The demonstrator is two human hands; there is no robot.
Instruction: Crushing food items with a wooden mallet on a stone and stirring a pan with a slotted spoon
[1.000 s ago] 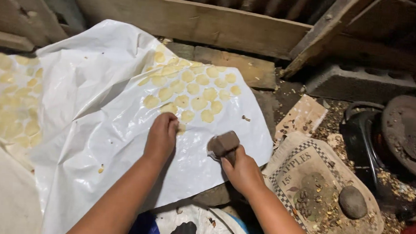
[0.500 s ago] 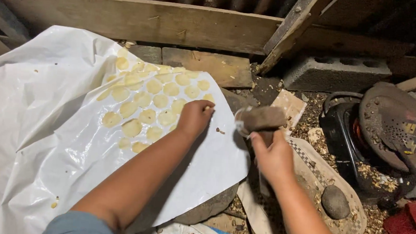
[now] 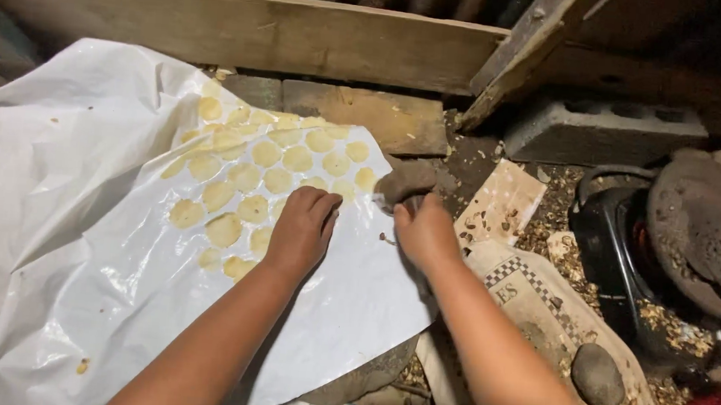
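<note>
Head view, looking down. The left hand (image 3: 303, 228) lies palm down on a white plastic sheet (image 3: 75, 231), fingers together and pressed flat, gripping nothing. Its fingertips touch the lower edge of a patch of flattened yellow discs (image 3: 264, 169) seen through the sheet, set in rough rows.

The right hand (image 3: 425, 232) is closed around a brown stone (image 3: 405, 180), fingers curled over the near end. The stone sits at the right edge of the sheet, just beside the outermost discs. Whether it touches the sheet cannot be told.

Edges: the sheet's right border runs diagonally from the stone down toward the lower middle of the frame, overhanging a rounded grey slab (image 3: 364, 378). The far corner of the sheet ends just short of a flat wooden block (image 3: 367, 117), and a long plank (image 3: 245, 31) closes off the back.

Open room: the sheet left of the discs is bare and wrinkled. Right of the hands, room is tight. A printed woven sack (image 3: 558, 304) carries a round dark stone (image 3: 597, 375), with a cardboard scrap (image 3: 502, 205) beside it, and wood chips scattered around. A concrete block (image 3: 606, 132) sits at the back right, and a black tub (image 3: 623, 249) with a rusty round pan (image 3: 706, 230) over it stands at far right. A slanted beam (image 3: 531, 49) leans in above the stone.
</note>
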